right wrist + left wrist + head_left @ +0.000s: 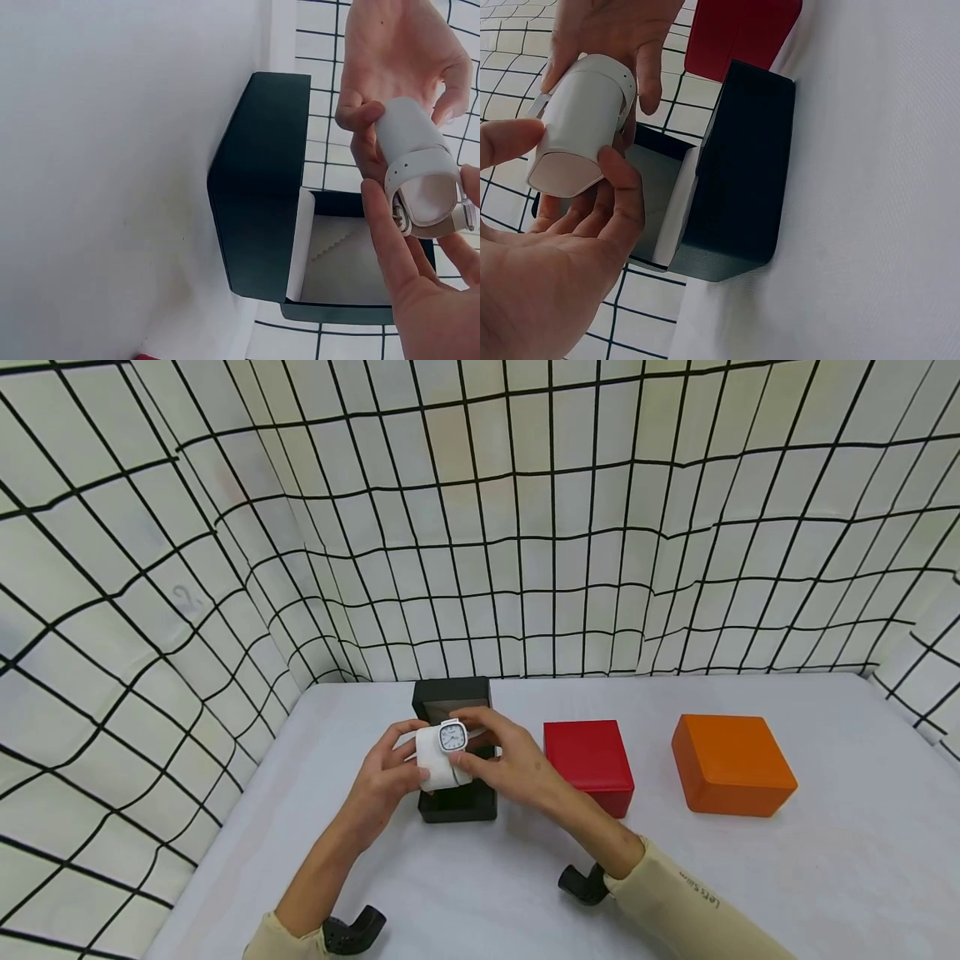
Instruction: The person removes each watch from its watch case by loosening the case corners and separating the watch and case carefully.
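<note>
A white watch (pixel 452 737) with a squarish face sits around one end of a white watch cushion (pixel 431 762), held above an open black box (pixel 457 812). My left hand (pixel 381 778) grips the cushion's plain end between thumb and fingers. At the other end, my right hand (pixel 513 762) holds the watch, thumb and fingers on opposite sides of it. The right wrist view shows the holed strap (pixel 421 163) looped around the cushion, with its buckle (pixel 401 216) near my fingers. Both hands partly hide the box's inside.
A closed red box (pixel 588 756) stands right of the black box, beside my right forearm. Farther right is an orange box (pixel 735 764). Black-lined white netting (pixel 555 552) rises behind and left of the white table (pixel 847 843).
</note>
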### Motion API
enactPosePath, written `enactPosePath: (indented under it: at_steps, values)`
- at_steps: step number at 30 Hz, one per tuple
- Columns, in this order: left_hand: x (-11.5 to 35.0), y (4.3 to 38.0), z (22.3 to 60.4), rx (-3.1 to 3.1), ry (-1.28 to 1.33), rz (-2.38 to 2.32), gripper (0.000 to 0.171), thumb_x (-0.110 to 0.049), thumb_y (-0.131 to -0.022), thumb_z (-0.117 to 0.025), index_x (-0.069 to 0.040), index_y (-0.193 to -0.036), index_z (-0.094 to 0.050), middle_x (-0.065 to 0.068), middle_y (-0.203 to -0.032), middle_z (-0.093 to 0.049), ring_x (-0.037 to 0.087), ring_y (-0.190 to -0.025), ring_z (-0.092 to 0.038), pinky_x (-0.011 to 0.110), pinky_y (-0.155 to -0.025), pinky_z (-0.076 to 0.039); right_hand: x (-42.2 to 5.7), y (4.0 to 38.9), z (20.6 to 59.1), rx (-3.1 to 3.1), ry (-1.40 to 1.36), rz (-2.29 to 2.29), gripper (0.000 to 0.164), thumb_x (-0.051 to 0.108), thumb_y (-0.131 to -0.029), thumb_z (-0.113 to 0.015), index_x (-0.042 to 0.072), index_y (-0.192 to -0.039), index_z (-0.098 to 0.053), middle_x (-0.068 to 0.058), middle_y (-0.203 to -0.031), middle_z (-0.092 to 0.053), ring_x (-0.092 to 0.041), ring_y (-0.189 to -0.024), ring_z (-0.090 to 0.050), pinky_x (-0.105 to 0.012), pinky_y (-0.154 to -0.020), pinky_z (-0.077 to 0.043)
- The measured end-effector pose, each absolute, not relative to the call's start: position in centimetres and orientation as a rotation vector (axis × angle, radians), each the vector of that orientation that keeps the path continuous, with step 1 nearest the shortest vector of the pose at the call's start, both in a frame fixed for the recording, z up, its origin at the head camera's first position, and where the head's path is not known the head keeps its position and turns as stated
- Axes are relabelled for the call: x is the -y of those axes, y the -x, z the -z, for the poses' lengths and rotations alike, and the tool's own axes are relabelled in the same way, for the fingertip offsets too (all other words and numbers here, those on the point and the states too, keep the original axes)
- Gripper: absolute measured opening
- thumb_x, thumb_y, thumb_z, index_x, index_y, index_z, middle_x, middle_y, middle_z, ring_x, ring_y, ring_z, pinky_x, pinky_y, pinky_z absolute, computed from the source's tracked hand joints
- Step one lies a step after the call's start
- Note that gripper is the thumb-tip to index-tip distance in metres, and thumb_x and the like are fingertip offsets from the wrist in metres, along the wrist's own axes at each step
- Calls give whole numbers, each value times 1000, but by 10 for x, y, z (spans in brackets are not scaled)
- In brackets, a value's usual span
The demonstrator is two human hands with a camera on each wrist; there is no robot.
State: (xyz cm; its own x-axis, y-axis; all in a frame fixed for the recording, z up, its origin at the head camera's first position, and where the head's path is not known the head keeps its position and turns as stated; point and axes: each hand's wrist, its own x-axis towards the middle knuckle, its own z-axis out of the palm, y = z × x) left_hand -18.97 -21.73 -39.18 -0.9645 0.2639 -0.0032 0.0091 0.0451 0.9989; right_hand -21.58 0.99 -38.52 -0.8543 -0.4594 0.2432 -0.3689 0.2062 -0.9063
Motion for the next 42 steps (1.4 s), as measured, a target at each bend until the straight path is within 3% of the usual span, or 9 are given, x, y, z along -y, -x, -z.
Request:
enactPosePath:
  at_steps: [7,21,34,42]
  values:
    - [217,191,392,-2132,-251,-2053,56,-10,-94,-53,-11,-147,-35,-5,-131,-62,18,-115,-61,30,-92,-55,-11,216,382,-2400,748,1826,47,16,-97,-73,21,-141,-58,-8,-133,-66,-25,-106,-70,-32,-80,-64]
    - [218,191,395,-2136,-194,-2073,59,-8,-95,-54,-8,-151,-33,-4,-131,-62,16,-112,-63,27,-92,-57,-11,214,381,-2371,603,1914,37,13,-95,-75,15,-131,-65,-11,-120,-69,-24,-96,-75,-33,-65,-65]
    - [220,194,397,-2170,-133,-2079,60,-7,-96,-55,-8,-152,-34,-3,-131,-62,15,-112,-62,26,-90,-56,-12,212,376,-2530,558,1778,30,16,-92,-79,13,-120,-70,-4,-106,-76,-15,-88,-69,-25,-73,-59]
    - [220,194,398,-2198,-105,-2063,59,-8,-97,-55,-9,-152,-34,3,-136,-60,14,-113,-62,26,-90,-56,-11,208,374,-2536,546,1737,32,16,-92,-78,10,-123,-72,-5,-105,-75,-14,-86,-69,-25,-73,-61]
